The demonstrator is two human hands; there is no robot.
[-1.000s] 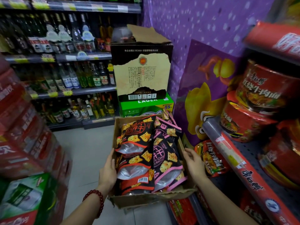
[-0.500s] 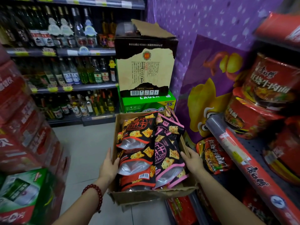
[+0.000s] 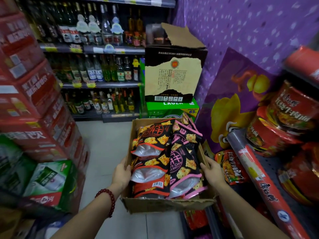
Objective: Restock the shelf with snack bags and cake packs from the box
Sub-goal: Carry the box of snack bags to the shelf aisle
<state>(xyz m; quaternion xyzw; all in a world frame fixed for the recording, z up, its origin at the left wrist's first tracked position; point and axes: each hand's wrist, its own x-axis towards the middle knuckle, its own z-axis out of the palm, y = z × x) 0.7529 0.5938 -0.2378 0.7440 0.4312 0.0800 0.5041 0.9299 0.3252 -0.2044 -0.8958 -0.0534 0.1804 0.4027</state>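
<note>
An open cardboard box [image 3: 165, 205] hangs in front of me, carried between both hands. My left hand [image 3: 121, 173] grips its left wall with the thumb over the rim. On the opposite wall, my right hand [image 3: 211, 171] holds on the same way. Several black cracker snack bags fill the box: red-trimmed ones [image 3: 151, 140] on the left, pink-trimmed ones [image 3: 184, 167] on the right. The shelf [image 3: 250, 169] with a red price rail runs along my right, close to the box.
Red instant-noodle bowls [image 3: 291, 107] and an orange noodle pack [image 3: 231, 168] sit on the right shelf. A black and beige carton [image 3: 172, 78] stands on a green lager case [image 3: 172, 109] ahead. Red cartons [image 3: 34, 94] are stacked left, bottle shelves [image 3: 96, 69] behind.
Both hands keep the same hold on the box. The box has come slightly nearer and lower in view, and my view has shifted a little.
</note>
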